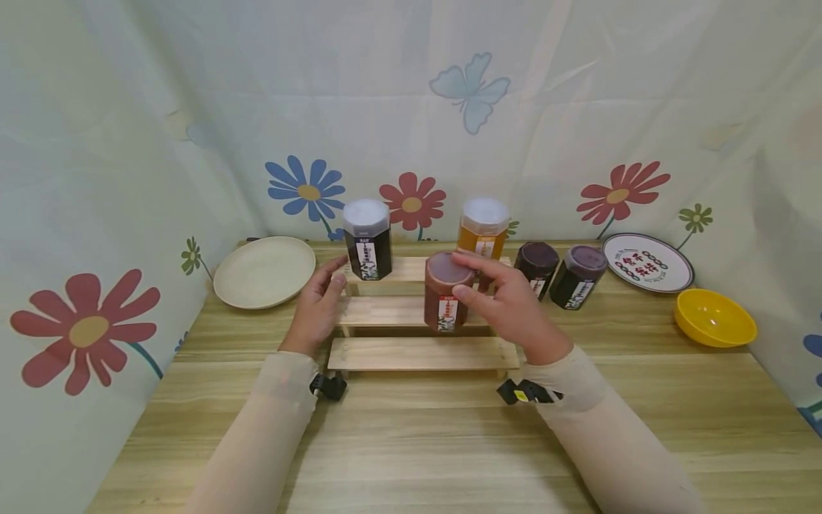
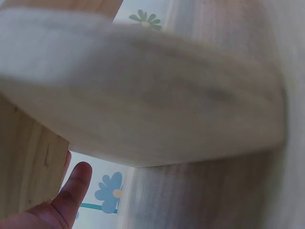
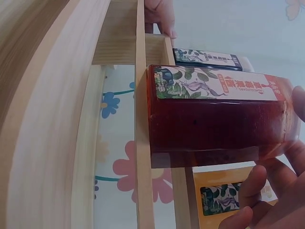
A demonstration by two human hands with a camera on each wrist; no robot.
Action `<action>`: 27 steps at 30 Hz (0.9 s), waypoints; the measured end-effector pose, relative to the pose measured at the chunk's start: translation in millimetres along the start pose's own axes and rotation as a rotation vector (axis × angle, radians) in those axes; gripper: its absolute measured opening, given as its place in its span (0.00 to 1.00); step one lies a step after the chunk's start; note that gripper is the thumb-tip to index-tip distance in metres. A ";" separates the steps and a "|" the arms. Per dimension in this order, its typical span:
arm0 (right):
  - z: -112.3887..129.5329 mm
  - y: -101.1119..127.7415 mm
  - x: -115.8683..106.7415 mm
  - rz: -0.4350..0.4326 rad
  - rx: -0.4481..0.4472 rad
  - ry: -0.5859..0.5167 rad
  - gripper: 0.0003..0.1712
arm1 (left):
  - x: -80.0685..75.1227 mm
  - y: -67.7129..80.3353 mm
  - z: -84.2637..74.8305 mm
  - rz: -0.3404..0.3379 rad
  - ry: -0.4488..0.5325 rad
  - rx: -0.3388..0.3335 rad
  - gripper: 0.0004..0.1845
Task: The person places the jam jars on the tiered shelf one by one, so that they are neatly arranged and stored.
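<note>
Three wooden steps make up the small riser (image 1: 417,353) in front of me on the table (image 1: 411,442), and my right hand (image 1: 507,303) curls its fingers over the lid of a reddish-brown jar (image 1: 446,293) that stands upright on the middle step; in the right wrist view its base sits flat on the plank, close to the front edge. My left hand (image 1: 317,307) rests with relaxed, straight fingers against the left end of the riser, holding nothing, the thumb up beside the top step. On the top step stand a dark jar with a white lid (image 1: 367,239) at the left end and an amber jar with a white lid (image 1: 481,228) towards the right, well apart, with bare plank between them. The lowest step is bare wood along its whole length. Two dark purple jars (image 1: 559,271) stand on the table just right of the riser, tilted and touching each other. Further right a patterned plate (image 1: 648,263) leans near the curtain (image 1: 128,143), and a yellow bowl (image 1: 714,318) sits near the table's right edge. A cream plate (image 1: 265,271) lies to the left of the riser. Open tabletop stretches between the riser and me.
</note>
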State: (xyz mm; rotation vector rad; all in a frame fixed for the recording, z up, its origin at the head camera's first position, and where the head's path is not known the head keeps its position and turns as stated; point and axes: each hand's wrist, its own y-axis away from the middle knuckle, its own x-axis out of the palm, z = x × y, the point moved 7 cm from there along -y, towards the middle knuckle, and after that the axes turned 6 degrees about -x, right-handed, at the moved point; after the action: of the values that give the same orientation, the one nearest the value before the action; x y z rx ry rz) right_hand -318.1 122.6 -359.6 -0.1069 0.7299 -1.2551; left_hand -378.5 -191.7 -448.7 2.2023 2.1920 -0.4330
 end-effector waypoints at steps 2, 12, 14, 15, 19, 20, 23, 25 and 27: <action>-0.4 -0.8 1.5 0.001 0.012 0.005 0.29 | 0.2 -0.2 0.2 -0.001 -0.001 -0.003 0.25; -0.7 -5.8 6.4 -0.021 -0.010 0.002 0.28 | 1.2 -0.2 1.1 0.003 -0.007 -0.005 0.25; -0.8 -6.5 7.4 -0.019 -0.008 -0.006 0.28 | 1.5 -0.1 1.3 0.005 -0.005 -0.002 0.25; -0.7 -6.9 8.0 -0.017 -0.005 -0.010 0.28 | 1.5 0.0 1.1 0.005 -0.005 -0.003 0.25; -0.3 -8.7 10.3 -0.012 -0.003 -0.036 0.28 | 1.7 -0.2 0.9 0.004 0.001 0.002 0.25; -0.2 -9.0 10.6 -0.013 -0.006 -0.040 0.28 | 1.6 -0.2 1.1 0.003 0.002 0.002 0.25; 0.2 -9.8 11.7 -0.012 -0.011 -0.050 0.28 | 0.6 -0.3 1.9 0.000 -0.008 0.002 0.25; -0.1 -10.5 12.7 -0.009 -0.013 -0.059 0.29 | -0.2 -0.3 2.7 -0.005 -0.014 -0.005 0.25; -0.6 -11.4 14.2 -0.003 -0.016 -0.065 0.29 | -1.0 -0.3 3.4 -0.010 -0.021 -0.010 0.25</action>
State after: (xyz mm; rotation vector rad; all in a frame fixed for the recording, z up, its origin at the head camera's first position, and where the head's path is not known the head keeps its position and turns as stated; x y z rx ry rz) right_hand -326.1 106.4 -361.1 -0.1609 0.6837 -1.2432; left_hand -379.4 -193.3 -451.7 2.1723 2.1909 -0.4423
